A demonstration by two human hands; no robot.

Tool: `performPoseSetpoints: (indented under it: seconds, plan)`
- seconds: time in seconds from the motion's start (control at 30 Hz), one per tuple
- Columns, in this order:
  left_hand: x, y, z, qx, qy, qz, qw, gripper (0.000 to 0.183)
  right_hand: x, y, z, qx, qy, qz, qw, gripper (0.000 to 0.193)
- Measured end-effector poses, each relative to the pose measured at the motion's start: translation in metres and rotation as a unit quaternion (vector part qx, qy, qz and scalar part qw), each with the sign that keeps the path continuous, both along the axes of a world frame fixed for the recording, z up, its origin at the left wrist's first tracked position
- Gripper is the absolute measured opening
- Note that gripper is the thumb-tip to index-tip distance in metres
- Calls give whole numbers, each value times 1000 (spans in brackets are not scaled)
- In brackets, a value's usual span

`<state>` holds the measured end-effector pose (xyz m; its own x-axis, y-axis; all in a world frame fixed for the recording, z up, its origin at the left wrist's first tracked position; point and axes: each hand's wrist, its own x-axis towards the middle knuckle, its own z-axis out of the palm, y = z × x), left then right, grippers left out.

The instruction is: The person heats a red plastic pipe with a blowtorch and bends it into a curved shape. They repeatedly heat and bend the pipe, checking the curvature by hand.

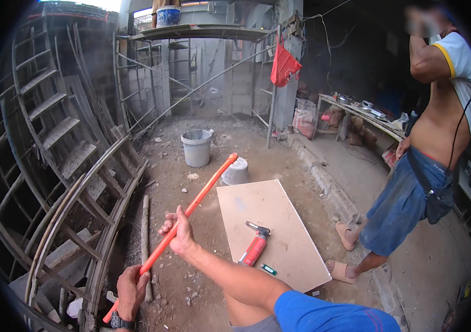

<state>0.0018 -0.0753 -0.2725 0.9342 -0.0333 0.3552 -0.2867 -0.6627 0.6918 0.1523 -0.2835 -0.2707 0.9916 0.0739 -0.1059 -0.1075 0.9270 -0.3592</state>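
A long orange plastic pipe point(201, 194) slants up and away from lower left to the middle, its far end wider like a fitting. My left hand point(130, 292), with a dark watch at the wrist, is closed round its lower part. Farther up, my right hand point(180, 232) holds the pipe between thumb and fingers, the fingertips showing on its left side. To the right of my hands, a blowtorch head on a red gas canister point(254, 247) lies on a tan board point(296, 243). A small green lighter point(268, 269) is beside the canister.
Beyond the pipe stand a grey bucket point(196, 150) and an upturned pail point(235, 172). Ladders and metal frames point(80, 221) crowd the left. Scaffolding point(191, 91) spans the back. At right a person point(407, 188) stands beside the board; a cluttered bench point(363, 113) is behind.
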Motion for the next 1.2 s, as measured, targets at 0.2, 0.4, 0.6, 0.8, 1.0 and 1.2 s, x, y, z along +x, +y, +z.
performPoseSetpoints:
  seconds: [0.2, 0.4, 0.6, 0.8, 1.0, 1.2]
  plan:
    - [-6, -10, 19, 41, 45, 47, 997, 29, -18, 30, -8, -8, -39, 65, 997, 52]
    - [-14, 5, 25, 59, -18, 85, 994, 18, -24, 14, -8, -250, -42, 211, 944, 55]
    - [-9, 50, 6, 104, -32, 96, 989, 20, -41, -19, -17, -785, -374, 86, 487, 41]
    - [-14, 69, -8, 174, -36, 91, 980, 20, -63, -10, 9, -719, -522, -152, 434, 35]
    - [-6, 42, -14, 192, -48, 10, 980, 22, -56, -20, -4, -812, -453, 73, 361, 49]
    - [-12, 31, 1, 145, -25, -27, 989, 26, -46, -39, -1, -802, -412, 177, 395, 46]
